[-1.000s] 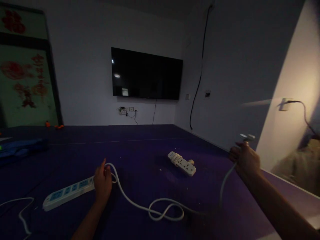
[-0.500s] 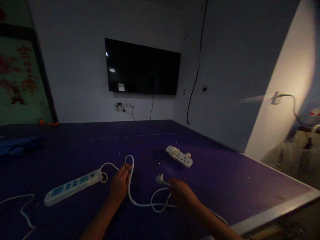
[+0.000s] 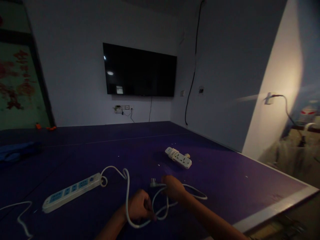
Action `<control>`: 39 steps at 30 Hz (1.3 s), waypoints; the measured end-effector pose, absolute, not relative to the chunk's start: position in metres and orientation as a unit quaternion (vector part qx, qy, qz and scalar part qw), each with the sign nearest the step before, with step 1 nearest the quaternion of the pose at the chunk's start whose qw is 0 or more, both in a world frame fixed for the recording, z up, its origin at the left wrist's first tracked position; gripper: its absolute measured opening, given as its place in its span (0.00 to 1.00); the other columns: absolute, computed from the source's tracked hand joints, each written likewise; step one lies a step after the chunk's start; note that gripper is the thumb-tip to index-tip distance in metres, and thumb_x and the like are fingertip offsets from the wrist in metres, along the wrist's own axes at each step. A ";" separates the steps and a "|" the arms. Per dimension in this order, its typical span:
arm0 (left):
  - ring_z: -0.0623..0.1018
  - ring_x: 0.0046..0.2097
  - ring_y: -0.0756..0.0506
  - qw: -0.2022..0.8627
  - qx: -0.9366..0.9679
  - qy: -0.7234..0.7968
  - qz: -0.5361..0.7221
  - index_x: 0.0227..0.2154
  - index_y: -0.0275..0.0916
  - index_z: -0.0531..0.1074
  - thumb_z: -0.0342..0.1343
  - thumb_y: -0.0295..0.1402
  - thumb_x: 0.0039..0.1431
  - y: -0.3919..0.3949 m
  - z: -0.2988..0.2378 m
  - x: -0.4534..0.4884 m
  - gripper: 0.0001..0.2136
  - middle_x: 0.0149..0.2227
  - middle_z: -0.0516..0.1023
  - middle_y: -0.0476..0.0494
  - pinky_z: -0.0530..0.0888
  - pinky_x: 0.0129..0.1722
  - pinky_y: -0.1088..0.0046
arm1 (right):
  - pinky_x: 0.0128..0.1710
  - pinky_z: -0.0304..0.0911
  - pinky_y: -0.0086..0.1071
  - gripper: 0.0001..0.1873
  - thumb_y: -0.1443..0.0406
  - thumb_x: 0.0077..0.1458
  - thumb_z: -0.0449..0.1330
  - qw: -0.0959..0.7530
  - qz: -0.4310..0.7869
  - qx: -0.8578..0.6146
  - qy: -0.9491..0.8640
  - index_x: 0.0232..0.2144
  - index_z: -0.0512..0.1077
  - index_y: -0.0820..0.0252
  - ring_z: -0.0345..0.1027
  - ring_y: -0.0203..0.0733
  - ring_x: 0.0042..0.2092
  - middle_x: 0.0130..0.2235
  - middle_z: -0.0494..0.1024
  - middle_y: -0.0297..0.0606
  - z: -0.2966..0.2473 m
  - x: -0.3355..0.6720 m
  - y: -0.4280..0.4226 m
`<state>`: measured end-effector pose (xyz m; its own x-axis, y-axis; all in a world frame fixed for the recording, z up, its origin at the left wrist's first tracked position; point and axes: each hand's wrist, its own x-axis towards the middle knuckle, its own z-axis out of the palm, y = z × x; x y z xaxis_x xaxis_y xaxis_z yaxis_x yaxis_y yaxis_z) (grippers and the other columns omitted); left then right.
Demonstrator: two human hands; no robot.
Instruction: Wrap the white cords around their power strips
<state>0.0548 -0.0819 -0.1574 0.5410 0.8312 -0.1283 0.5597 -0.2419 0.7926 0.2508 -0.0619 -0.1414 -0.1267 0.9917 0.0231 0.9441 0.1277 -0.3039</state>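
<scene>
In the head view, with 12 o'clock pointing away from the person, the left hand (image 3: 140,205) has slid toward 5 o'clock since half a second ago and now sits close by the right hand (image 3: 173,188), at its 8 o'clock. The long power strip (image 3: 72,191) remains on the purple bench (image 3: 217,176), at the left hand's 9 o'clock; a second ago that hand touched its end. The white cord (image 3: 127,193) now bends in a fresh loop at the right hand's 3 o'clock. The left fingers (image 3: 151,209) are curled, their tips together, pinching the cord at its lower bend. The right fingers (image 3: 164,180) are closed around the cord behind its single plug (image 3: 153,182), which sticks out at 9 o'clock, pins toward 12; their tips are hidden. Two power strips are in view: the second, the short power strip (image 3: 178,157), rests at the right hand's 12 o'clock, wrapped in its own cord, with one pale plug (image 3: 187,155) beside it. One other loose cord (image 3: 22,220) lies at the view's 8 o'clock, and one television (image 3: 140,71) hangs at 11.
</scene>
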 end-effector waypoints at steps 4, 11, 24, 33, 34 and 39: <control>0.70 0.24 0.51 0.407 0.771 0.455 0.179 0.20 0.36 0.72 0.62 0.38 0.34 -0.086 -0.160 0.057 0.11 0.19 0.71 0.53 0.63 0.23 0.77 | 0.27 0.55 0.25 0.06 0.65 0.40 0.61 0.157 0.114 -0.638 -0.745 0.26 0.75 0.59 0.69 0.38 0.31 0.27 0.76 0.35 -0.134 0.252 -0.051; 0.66 0.14 0.53 0.453 0.748 0.437 0.210 0.22 0.39 0.63 0.55 0.42 0.42 -0.071 -0.164 0.049 0.12 0.13 0.64 0.58 0.60 0.13 0.79 | 0.21 0.49 0.24 0.11 0.62 0.43 0.60 0.302 0.052 -0.674 -0.672 0.17 0.74 0.63 0.63 0.34 0.22 0.17 0.71 0.33 -0.085 0.291 -0.012; 0.70 0.20 0.51 0.200 0.718 0.492 0.450 0.19 0.40 0.63 0.53 0.37 0.47 -0.022 -0.161 0.007 0.09 0.17 0.68 0.53 0.66 0.20 0.77 | 0.21 0.50 0.31 0.28 0.48 0.44 0.55 0.512 -0.138 -0.738 -0.418 0.28 0.78 0.68 0.65 0.45 0.25 0.23 0.75 0.48 0.027 0.416 0.005; 0.77 0.33 0.44 0.022 0.684 0.497 0.534 0.33 0.41 0.70 0.47 0.39 0.56 -0.026 -0.177 0.007 0.10 0.31 0.77 0.41 0.73 0.34 0.69 | 0.26 0.55 0.28 0.21 0.56 0.51 0.52 0.446 -0.168 -0.659 -0.581 0.37 0.76 0.65 0.71 0.46 0.34 0.32 0.79 0.43 0.039 0.365 0.063; 0.77 0.35 0.44 0.008 0.687 0.492 0.534 0.36 0.41 0.70 0.46 0.38 0.57 -0.026 -0.179 0.008 0.11 0.33 0.78 0.41 0.73 0.36 0.69 | 0.26 0.55 0.27 0.19 0.57 0.51 0.53 0.436 -0.163 -0.654 -0.596 0.37 0.76 0.64 0.71 0.46 0.34 0.32 0.79 0.42 0.037 0.354 0.074; 0.78 0.38 0.45 -0.080 0.736 0.451 0.499 0.36 0.40 0.72 0.43 0.34 0.61 -0.020 -0.187 0.014 0.12 0.34 0.78 0.42 0.74 0.38 0.69 | 0.28 0.56 0.27 0.13 0.61 0.51 0.56 0.372 -0.123 -0.623 -0.677 0.34 0.77 0.57 0.71 0.45 0.35 0.33 0.79 0.41 0.013 0.290 0.132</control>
